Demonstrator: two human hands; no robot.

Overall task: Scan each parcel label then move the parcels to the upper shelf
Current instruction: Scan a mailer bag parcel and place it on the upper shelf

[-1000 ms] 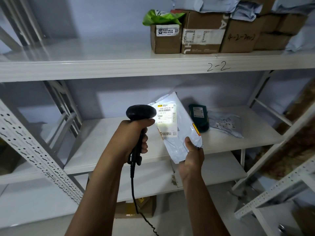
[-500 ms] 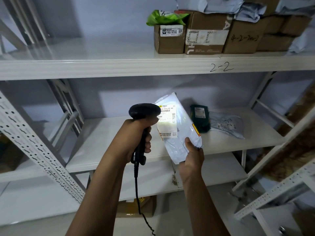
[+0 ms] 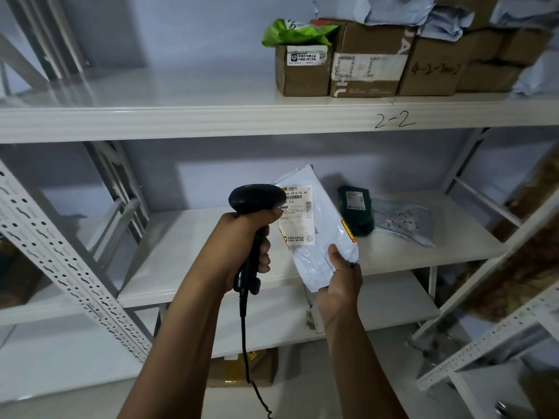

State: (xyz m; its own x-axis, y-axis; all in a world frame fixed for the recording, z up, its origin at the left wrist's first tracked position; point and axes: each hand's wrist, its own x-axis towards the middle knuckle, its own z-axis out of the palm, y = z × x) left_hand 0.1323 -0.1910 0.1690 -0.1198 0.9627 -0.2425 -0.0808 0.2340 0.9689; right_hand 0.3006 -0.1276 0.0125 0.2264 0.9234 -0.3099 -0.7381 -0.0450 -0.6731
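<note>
The left hand (image 3: 242, 237) has its fingers wrapped around the handle of a black scanner (image 3: 254, 198), and the head of the scanner points to the right, at the label (image 3: 298, 219) on a white plastic parcel (image 3: 326, 225). The scanner head is just beside the label's left edge. The right hand (image 3: 341, 279) grips this parcel at its lower end, thumb on the front, and holds it upright and a little tilted in the air in front of the middle shelf (image 3: 187, 252). A black cable (image 3: 245, 343) hangs down from the scanner handle. On the middle shelf, behind the held parcel, lie a dark green parcel (image 3: 357, 213) and, on its right, a grey plastic parcel (image 3: 402, 222). The upper shelf (image 3: 151, 116) has "2-2" written on its front edge, and on its right part stand several cardboard boxes (image 3: 302, 71), with a green bag (image 3: 290, 31) on top of the leftmost one.
</note>
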